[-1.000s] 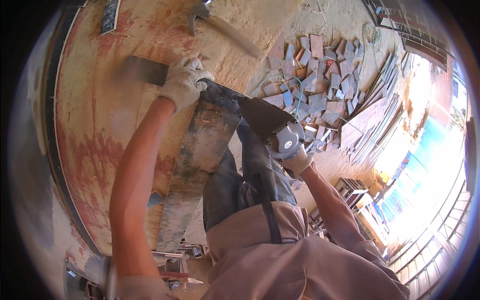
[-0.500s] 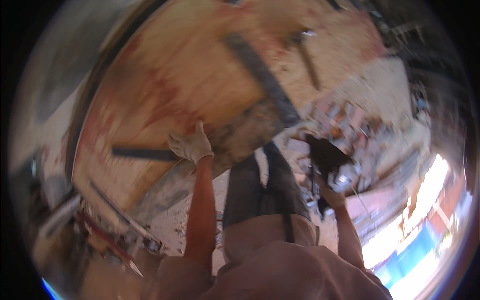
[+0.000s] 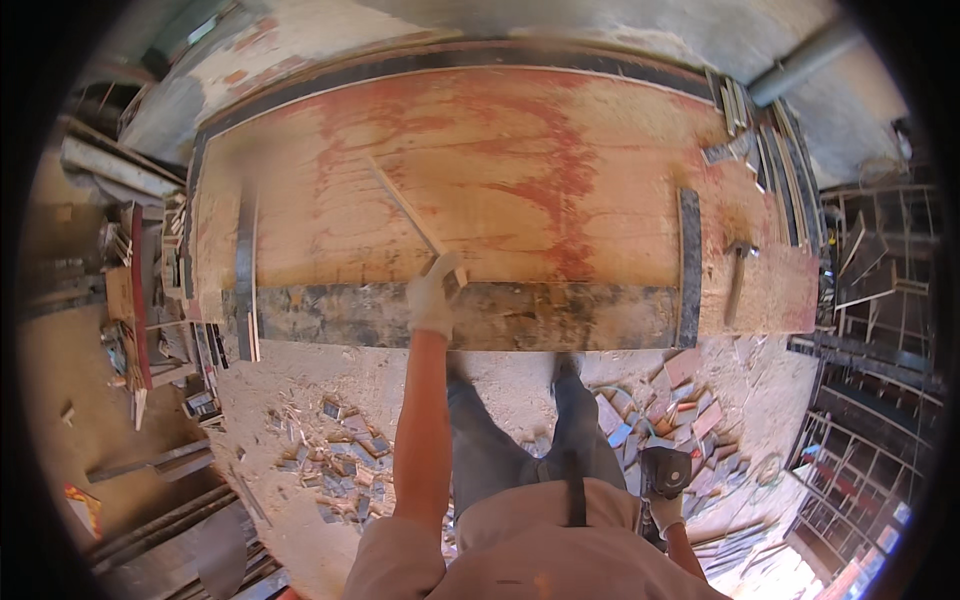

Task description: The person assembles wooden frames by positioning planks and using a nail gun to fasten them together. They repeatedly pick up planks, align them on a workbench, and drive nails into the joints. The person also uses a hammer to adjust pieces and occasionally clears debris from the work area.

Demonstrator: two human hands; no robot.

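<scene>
Desk (image 3: 460, 220) of red-stained tan wood borders pale near floor (image 3: 280, 372); left fingers (image 3: 440, 268) pinch a thin wooden strip (image 3: 404, 208), right fingers (image 3: 662, 510) clasp a black power tool (image 3: 664, 471).

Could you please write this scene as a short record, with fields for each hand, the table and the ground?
Left hand: gloved, holding a thin wooden strip near its lower end
Right hand: gloved, gripping a dark handheld power tool
Table: red-stained; long dark board along near edge
Tool on table: hammer, right side
Ground: scattered offcuts
</scene>
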